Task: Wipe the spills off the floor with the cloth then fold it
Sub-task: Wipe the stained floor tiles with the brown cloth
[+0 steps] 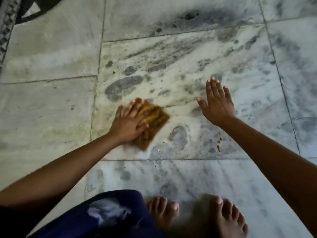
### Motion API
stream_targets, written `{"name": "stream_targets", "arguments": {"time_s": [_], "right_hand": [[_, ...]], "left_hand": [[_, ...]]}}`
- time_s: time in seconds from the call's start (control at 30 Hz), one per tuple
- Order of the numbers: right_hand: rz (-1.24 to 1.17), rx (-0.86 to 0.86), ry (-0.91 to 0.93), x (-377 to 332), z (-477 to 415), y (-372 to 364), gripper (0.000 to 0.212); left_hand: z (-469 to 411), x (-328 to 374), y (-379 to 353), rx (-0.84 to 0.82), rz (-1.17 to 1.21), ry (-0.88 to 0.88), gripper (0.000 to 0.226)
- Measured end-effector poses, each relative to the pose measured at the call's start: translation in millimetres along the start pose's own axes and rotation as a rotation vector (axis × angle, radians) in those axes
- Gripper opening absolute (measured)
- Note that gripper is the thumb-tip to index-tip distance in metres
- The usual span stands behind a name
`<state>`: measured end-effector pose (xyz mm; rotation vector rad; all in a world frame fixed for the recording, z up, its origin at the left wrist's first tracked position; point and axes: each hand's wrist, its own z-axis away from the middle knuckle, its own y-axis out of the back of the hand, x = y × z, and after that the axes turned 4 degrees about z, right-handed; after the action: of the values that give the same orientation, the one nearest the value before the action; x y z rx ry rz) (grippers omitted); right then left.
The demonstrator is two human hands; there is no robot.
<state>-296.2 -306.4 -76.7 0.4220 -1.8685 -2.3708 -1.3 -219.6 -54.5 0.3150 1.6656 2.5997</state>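
Note:
A folded yellow-brown cloth (155, 121) lies flat on the marble floor (171, 66), blurred by motion. My left hand (129, 121) presses down on its left half with straight fingers spread over it. My right hand (217, 102) is open, fingers straight, flat on or just above the bare floor to the right of the cloth. Small orange-brown spill drops (219, 146) sit on the tile below my right forearm, apart from the cloth.
My two bare feet (197, 215) stand at the bottom edge, with a dark blue garment (103, 217) over my knee at the bottom left. A patterned black-and-white rug edge (10, 19) shows at the top left. Grout lines cross the grey-veined tiles.

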Motion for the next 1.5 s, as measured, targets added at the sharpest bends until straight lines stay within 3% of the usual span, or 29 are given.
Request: {"name": "stream_targets", "arguments": {"time_s": [0.07,0.13,0.3,0.43,0.57,0.63,0.7,0.87,1.0,1.07,1.17,1.3,1.4,1.5], "right_hand": [[0.011,-0.014,-0.035,13,10,-4,0.073],[-0.018,-0.011,-0.079,23,18,-6,0.077],[-0.004,-0.021,-0.074,38,25,-9,0.077],[0.012,-0.02,-0.059,42,26,-8,0.076],[0.017,-0.033,-0.076,48,38,-6,0.076],[0.019,-0.042,-0.099,57,49,-7,0.076],[-0.002,-0.029,-0.16,67,60,-8,0.072],[-0.064,-0.007,-0.321,93,80,-6,0.068],[-0.074,-0.004,-0.321,102,97,-12,0.074],[-0.083,0.017,-0.307,103,101,-16,0.075],[-0.084,0.056,-0.298,102,102,-22,0.079],[-0.099,0.085,-0.272,107,102,-26,0.073],[-0.1,0.122,-0.256,110,103,-28,0.069],[-0.079,0.176,-0.255,114,105,-28,0.068]], "left_hand": [[-34,11,7,0.071,0.155,0.196,0.06],[-57,33,7,0.119,0.201,0.253,0.056],[-13,93,-31,0.191,0.137,-0.097,0.064],[27,72,-51,0.226,0.03,-0.275,0.056],[-31,46,-22,0.268,0.019,-0.11,0.059],[-80,61,0,0.261,0.089,0.059,0.058],[-119,90,13,0.212,0.129,0.103,0.056],[-86,164,-18,0.217,0.082,-0.248,0.06],[3,146,-54,0.187,0.004,-0.493,0.056],[19,112,-57,0.204,-0.016,-0.482,0.056],[-12,83,-44,0.267,-0.011,-0.296,0.053],[-92,130,-11,0.279,0.088,-0.012,0.06],[-120,187,-10,0.243,0.086,-0.156,0.061],[-89,228,-32,0.243,0.03,-0.329,0.059]]}}
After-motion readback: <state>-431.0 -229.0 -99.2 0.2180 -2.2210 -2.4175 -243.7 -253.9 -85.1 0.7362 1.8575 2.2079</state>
